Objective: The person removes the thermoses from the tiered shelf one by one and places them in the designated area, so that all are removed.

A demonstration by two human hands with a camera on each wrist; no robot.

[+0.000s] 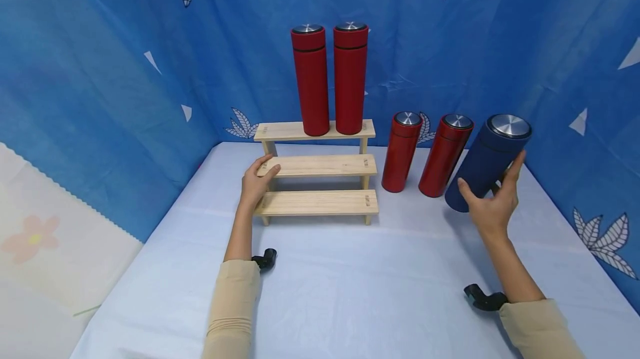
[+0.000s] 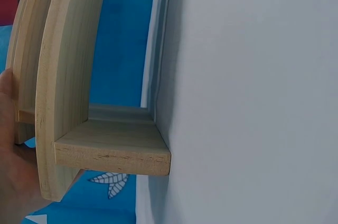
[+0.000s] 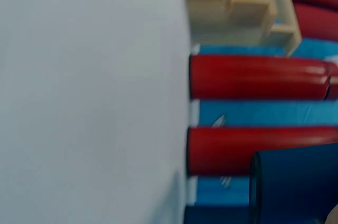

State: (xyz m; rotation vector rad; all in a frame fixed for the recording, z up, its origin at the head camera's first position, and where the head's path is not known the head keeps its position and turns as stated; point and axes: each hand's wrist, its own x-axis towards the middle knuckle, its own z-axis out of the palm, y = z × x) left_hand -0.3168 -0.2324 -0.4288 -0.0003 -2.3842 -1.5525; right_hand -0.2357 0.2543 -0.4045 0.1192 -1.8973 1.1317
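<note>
Step, as judged: carrying stage. Right hand (image 1: 491, 212) grips the smooth, cylindrical blue bottle (image 1: 477, 164), tilted, base clear of the worktop (image 1: 365, 281); two red bottles (image 1: 401, 153) stand left of it. Left hand (image 1: 255, 184) grips the grained wooden stand (image 1: 320, 165). Next move calls for a firm, levelled grip.
</note>
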